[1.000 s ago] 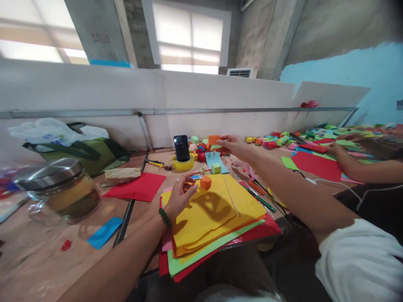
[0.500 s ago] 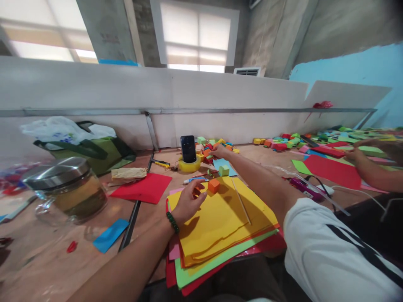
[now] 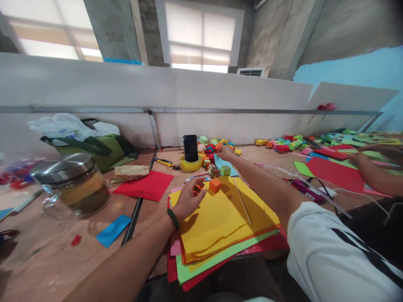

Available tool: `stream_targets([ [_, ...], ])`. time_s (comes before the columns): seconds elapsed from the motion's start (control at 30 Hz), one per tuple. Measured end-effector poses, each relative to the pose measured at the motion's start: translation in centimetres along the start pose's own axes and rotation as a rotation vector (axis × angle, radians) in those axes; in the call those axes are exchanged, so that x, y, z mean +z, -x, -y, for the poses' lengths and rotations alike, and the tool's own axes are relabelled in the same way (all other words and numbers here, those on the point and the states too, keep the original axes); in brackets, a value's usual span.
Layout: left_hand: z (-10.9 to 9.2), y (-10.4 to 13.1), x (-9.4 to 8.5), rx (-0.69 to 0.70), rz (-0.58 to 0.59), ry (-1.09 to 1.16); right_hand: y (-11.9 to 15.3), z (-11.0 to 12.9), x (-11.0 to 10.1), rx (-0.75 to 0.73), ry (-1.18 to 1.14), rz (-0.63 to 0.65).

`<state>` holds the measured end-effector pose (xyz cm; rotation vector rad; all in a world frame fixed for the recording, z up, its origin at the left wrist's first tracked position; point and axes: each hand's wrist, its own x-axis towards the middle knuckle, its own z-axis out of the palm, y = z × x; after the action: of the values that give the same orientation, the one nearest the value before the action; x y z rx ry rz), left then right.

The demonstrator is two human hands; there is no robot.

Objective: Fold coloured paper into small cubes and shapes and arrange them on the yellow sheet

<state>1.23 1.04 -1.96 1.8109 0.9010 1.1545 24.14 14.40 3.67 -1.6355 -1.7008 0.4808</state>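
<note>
A stack of coloured sheets with a yellow sheet [image 3: 220, 218] on top lies at the table's front edge. My left hand [image 3: 190, 199] rests over its left side, fingers curled, with something orange partly showing under them. Just right of those fingertips sits an orange paper cube [image 3: 215, 185]. Behind it is a light green cube [image 3: 225, 170], near a light blue paper [image 3: 232, 167]. A thin stick [image 3: 242, 201] lies on the yellow sheet. My right hand [image 3: 226, 153] reaches to the pile of small coloured cubes [image 3: 208, 147]; its fingertips are too small to make out.
Behind the stack, a phone [image 3: 190, 147] stands in a yellow tape roll [image 3: 191, 164]. To the left are a glass jug [image 3: 78, 188], a green bag [image 3: 103, 149], red paper [image 3: 151, 185] and blue paper [image 3: 113, 230]. Another person's hand [image 3: 362, 161] is at the far right, beyond a purple device [image 3: 304, 188].
The whole view has shifted slightly, moving the scene a little to the right. My right hand has moved slightly over the cube pile. Something orange now shows more clearly beneath my left fingers.
</note>
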Motion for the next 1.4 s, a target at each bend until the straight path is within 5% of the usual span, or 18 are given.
stream_targets([
  [0.1, -0.3, -0.5, -0.5, -0.025, -0.115, 0.036, 1.4, 0.9, -1.1, 0.060, 0.137, -0.041],
  [0.23, 0.7, -1.6, -1.7, -0.091, -0.275, 0.117, 5.8, 2.8, -1.1, 0.017, 0.215, 0.067],
  [0.47, 2.5, -2.5, -2.6, -0.112, -0.313, 0.087, 13.4, 3.9, 1.5, -0.112, 0.648, 0.271],
  [0.63, 2.7, -2.4, -2.6, -0.053, -0.293, 0.030, 12.9, 1.0, 3.6, -0.252, 0.197, 0.222],
  [0.8, 2.9, -2.6, -2.6, -0.027, -0.293, -0.019, 12.5, -0.5, 3.8, -0.409, -0.328, 0.375],
  [0.9, 3.0, -2.7, -2.8, 0.005, -0.294, -0.109, 12.7, -0.7, 3.2, -0.428, -0.362, 0.528],
  [1.07, 3.1, -2.6, -3.3, 0.011, -0.200, -0.374, 12.5, -0.8, 1.5, -0.419, -0.099, 0.634],
  [1.13, 3.0, -2.3, -3.4, 0.003, -0.120, -0.497, 12.2, -0.6, 0.9, -0.410, -0.145, 0.588],
  [1.3, 2.5, -1.7, -3.0, 0.006, 0.156, -0.756, 11.6, -0.7, 1.6, -0.382, -0.207, 0.177],
  [1.4, 2.4, -1.7, -3.0, -0.012, 0.216, -0.769, 11.5, -1.3, 2.6, -0.388, -0.146, 0.036],
])
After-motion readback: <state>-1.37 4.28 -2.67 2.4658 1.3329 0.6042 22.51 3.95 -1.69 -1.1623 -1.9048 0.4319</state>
